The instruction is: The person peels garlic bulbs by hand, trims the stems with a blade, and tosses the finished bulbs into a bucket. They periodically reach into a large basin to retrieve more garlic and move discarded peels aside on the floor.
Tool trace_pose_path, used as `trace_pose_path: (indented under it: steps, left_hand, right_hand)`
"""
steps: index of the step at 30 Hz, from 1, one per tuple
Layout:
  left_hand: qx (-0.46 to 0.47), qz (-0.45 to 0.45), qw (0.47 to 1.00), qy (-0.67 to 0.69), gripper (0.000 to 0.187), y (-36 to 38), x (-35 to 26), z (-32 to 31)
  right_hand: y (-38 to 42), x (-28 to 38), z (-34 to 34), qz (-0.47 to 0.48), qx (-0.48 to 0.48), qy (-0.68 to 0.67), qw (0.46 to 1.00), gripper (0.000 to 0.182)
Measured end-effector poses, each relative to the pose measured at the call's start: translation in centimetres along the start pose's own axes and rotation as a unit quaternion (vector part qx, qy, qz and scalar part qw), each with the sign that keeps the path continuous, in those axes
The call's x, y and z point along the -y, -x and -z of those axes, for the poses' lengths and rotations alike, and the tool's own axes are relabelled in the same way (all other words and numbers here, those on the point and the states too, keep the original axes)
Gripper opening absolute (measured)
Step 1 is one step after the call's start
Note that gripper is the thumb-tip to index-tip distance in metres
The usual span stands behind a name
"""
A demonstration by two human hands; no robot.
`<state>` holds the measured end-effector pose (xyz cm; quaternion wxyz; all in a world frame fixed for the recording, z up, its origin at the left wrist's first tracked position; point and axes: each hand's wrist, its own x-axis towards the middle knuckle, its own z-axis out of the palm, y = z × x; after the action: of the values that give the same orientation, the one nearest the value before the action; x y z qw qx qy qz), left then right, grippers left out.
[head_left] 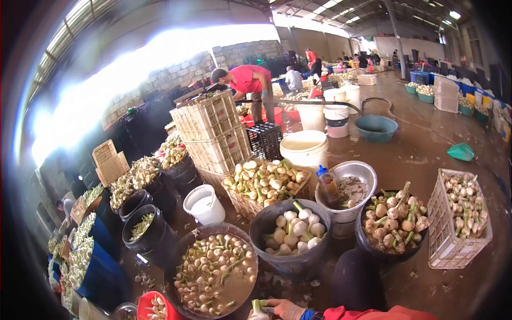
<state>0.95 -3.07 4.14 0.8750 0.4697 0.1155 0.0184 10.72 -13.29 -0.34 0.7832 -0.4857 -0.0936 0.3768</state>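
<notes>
Gripping a garlic bulb (260, 314) at bottom centre, the right hand (285, 309) sat below a dark tub (292, 265) of white bulbs (298, 229), right of a basin (169, 277) of smaller bulbs (209, 269) in brown water (238, 289).

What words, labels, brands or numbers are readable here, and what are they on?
None can be read with certainty.
Upper stacked crate: small red marking, too blurred to read.
Crate beneath it: similar red marking, also too blurred to read.
</notes>
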Motion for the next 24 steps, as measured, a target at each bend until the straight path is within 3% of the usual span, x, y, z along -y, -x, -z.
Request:
trace_pose_path:
  steps: [2,3,4,5,6,7,9,12,13,15,16,17,18,19,20,22,23,24]
  left_hand:
    - [-0.034,0.002,0.998,0.050,0.054,-1.4,3.4,4.9]
    - [-0.046,0.037,0.985,0.160,0.053,-1.1,3.3,5.5]
    - [-0.056,0.070,0.960,0.267,0.055,-0.9,3.4,6.3]
    - [-0.197,0.072,0.968,0.138,0.051,-1.6,4.6,8.2]
    - [-0.185,0.031,0.980,0.072,0.051,-1.0,4.0,6.7]
    - [-0.172,-0.008,0.985,0.004,0.051,-0.7,3.3,4.6]
    - [-0.189,-0.080,0.975,0.083,0.066,-0.7,3.6,2.3]
    - [-0.253,-0.179,0.946,-0.098,0.073,-1.3,5.1,2.3]
    - [-0.239,-0.153,0.940,-0.190,0.080,-1.4,5.2,4.4]
    - [-0.260,-0.103,0.959,-0.052,0.089,-2.4,5.6,6.7]
    - [-0.312,-0.219,0.919,-0.103,0.046,-1.5,5.0,4.4]
    - [-0.308,-0.221,0.920,-0.101,0.039,-1.4,4.3,4.1]
    - [-0.326,-0.169,0.927,-0.076,0.052,-2.0,6.1,7.2]
    - [-0.309,-0.073,0.943,0.096,0.059,-1.3,3.5,4.3]
    - [-0.316,-0.070,0.937,0.132,0.061,-1.1,2.9,3.8]
    - [-0.272,-0.089,0.953,0.095,0.071,-0.8,3.2,4.0]
    - [-0.253,-0.094,0.957,0.105,0.073,-0.6,2.7,3.1]
    - [-0.236,-0.112,0.960,0.103,0.073,-0.8,3.3,3.5]
  right_hand:
    - [0.1,0.5,-0.6,0.049,-0.006,-0.002,0.999,0.024]
    - [-0.3,0.0,-0.3,0.075,0.004,-0.038,0.996,0.027]
    - [-0.3,0.2,-0.3,0.026,-0.010,-0.068,0.997,0.029]
    - [-0.4,0.6,-0.2,-0.023,-0.024,-0.097,0.995,0.030]
    - [-0.6,0.8,-0.6,-0.022,-0.072,-0.013,0.997,0.035]
    - [-0.8,0.2,-0.4,-0.031,-0.068,-0.011,0.997,0.035]
    - [-0.9,-1.1,0.2,0.081,-0.067,0.220,0.970,0.031]
    - [0.1,-1.4,-1.2,0.062,0.016,0.261,0.963,0.032]
    - [0.8,-0.6,-2.1,0.045,0.050,0.285,0.956,0.031]
    - [1.4,0.5,-2.9,0.050,0.083,0.337,0.937,0.032]
    - [1.0,-0.2,-2.7,0.080,0.092,0.344,0.931,0.032]
    - [0.9,-1.0,-2.5,0.103,0.101,0.349,0.926,0.033]
    - [0.8,-0.9,-2.1,0.197,0.086,0.432,0.876,0.031]
    - [0.2,-0.1,-1.5,0.285,0.075,0.505,0.811,0.029]
    - [-0.4,0.3,-0.8,0.186,0.052,0.387,0.902,0.026]
    - [-0.1,3.0,-1.2,0.004,-0.034,0.124,0.992,0.026]
    - [-1.1,1.0,0.2,0.004,-0.086,0.098,0.992,0.026]
    - [-2.9,-2.4,3.2,0.004,-0.128,0.168,0.978,0.025]
